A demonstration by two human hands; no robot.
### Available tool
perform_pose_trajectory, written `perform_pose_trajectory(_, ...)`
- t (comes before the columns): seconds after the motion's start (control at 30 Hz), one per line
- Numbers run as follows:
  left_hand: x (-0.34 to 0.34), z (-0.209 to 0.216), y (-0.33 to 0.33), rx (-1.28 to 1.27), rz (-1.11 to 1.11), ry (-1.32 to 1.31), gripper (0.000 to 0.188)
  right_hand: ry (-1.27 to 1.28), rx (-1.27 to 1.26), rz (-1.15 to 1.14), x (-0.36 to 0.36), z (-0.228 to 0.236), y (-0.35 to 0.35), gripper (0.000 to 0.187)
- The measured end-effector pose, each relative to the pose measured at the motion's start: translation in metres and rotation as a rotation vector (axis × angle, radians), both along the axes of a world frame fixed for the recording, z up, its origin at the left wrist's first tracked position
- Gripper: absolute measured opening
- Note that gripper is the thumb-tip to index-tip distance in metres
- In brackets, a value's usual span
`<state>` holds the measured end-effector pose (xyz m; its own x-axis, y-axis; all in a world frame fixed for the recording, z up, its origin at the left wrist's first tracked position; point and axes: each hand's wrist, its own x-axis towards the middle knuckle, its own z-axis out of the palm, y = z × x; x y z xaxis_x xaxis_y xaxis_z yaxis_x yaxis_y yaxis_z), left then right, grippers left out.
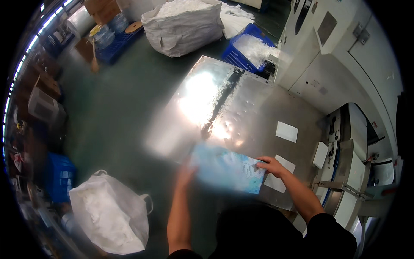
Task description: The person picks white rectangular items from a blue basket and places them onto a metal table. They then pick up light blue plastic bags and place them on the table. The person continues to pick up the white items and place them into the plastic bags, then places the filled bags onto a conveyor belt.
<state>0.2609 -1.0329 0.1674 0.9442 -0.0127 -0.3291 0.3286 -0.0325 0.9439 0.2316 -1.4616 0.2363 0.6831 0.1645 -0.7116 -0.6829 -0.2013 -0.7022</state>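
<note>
A light-blue printed rectangular package (228,168) lies across in front of me at the near edge of a metal table, its left part blurred. My right hand (271,166) grips its right end, with the thumb on top and the fingers underneath. At the left end is my left hand (186,170), blurred and partly hazy, closed on the package's edge. Right of the package a white flat square (281,175) lies on the table close to my right forearm. Another white square (286,131) lies farther off.
The shiny metal table (254,103) has a dark worn strip. On its right stands a white machine (327,73) with a conveyor (345,177). A blue crate (241,52) and a large white sack (183,32) are beyond. An open white bag (110,211) stands at left.
</note>
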Motion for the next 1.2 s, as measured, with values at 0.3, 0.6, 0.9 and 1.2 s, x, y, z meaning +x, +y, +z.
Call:
perform_pose_trajectory(0.3, -0.029, 0.043, -0.072, 0.438, 0.591, -0.165, 0.08, -0.245, 0.048, 0.087, -0.029, -0.058, -0.027, 0.071)
perform_pose_trajectory(0.6, -0.2, -0.004, -0.203, 0.36, -0.226, 0.069, 0.054, -0.689, -0.254, 0.445, -0.013, -0.095, -0.035, 0.057)
perform_pose_trajectory(0.9, -0.18, 0.038, -0.278, 0.631, 0.227, 0.195, 0.031, -0.69, -0.347, 0.237, -0.03, -0.085, -0.014, 0.029)
perform_pose_trajectory(1.2, -0.193, 0.003, -0.283, 0.677, 0.415, 0.242, 0.03, -0.716, -0.265, 0.114, -0.048, -0.071, -0.024, 0.046)
